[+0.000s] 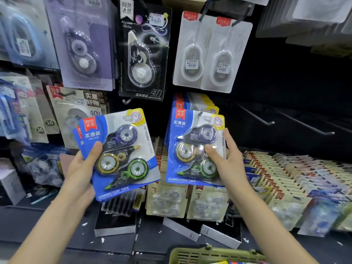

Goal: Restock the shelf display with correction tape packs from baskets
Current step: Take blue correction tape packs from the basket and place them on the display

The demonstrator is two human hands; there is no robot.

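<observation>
Gripped in the left hand is a small stack of blue correction tape packs, thumb across the front card, fingers hidden behind; the stack tilts to the right and is held free in front of the display. The right hand pinches the front pack of a row of like blue packs hanging on a hook, thumb on the blister, fingers curled round the right edge.

Both sets of packs sit at mid height of a dark pegboard wall. Above them hang a black pack and two white packs side by side, with a purple pack further left. To the left of the held stack hang grey packs marked 40 and 16. To the right of the hooked row two bare hooks jut from the wall.

Below the hooks a sloped shelf carries beige packs marked 3 directly under the hands, and rows of beige and blue packs fanning off to the right. Black boxes lie on the dark shelf below the left hand, with white scraps scattered about. At the bottom edge, under the right forearm, the rim of a green basket shows; its contents are mostly cut off.
</observation>
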